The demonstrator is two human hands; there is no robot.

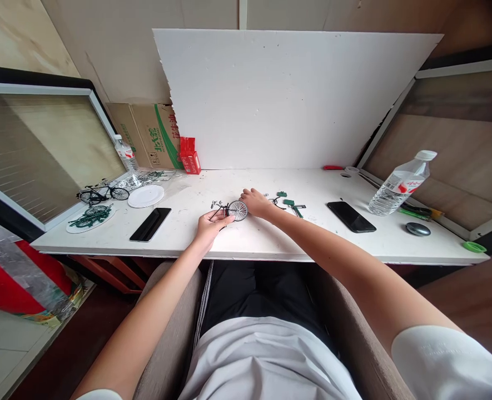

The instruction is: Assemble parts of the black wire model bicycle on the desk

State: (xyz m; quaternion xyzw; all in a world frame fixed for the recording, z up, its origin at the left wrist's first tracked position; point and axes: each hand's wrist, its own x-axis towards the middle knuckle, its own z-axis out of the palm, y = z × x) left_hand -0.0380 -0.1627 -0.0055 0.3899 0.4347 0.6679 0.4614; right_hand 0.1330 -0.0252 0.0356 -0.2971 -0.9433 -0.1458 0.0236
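Note:
My left hand point(209, 228) is closed on a miniature bicycle point(219, 213), with thumb and fingers pinching its black frame just above the table. The bicycle's spoked wheel point(238, 210) points to the right, and its thin handlebar end is at the left. My right hand point(256, 201) is just past the wheel, its fingers curled together; whatever they pinch is hidden. Close by on the right lie small green parts point(288, 202), another green piece point(282, 194) and a thin black curved part point(275, 201).
At the left are a finished black model bicycle point(99, 193), a plate of green parts point(89, 218), a white lid point(145, 196) and a phone point(150, 224). A second phone point(351, 216), a water bottle point(402, 184) and a dark oval object point(418, 229) occupy the right. A white board point(287, 100) stands behind.

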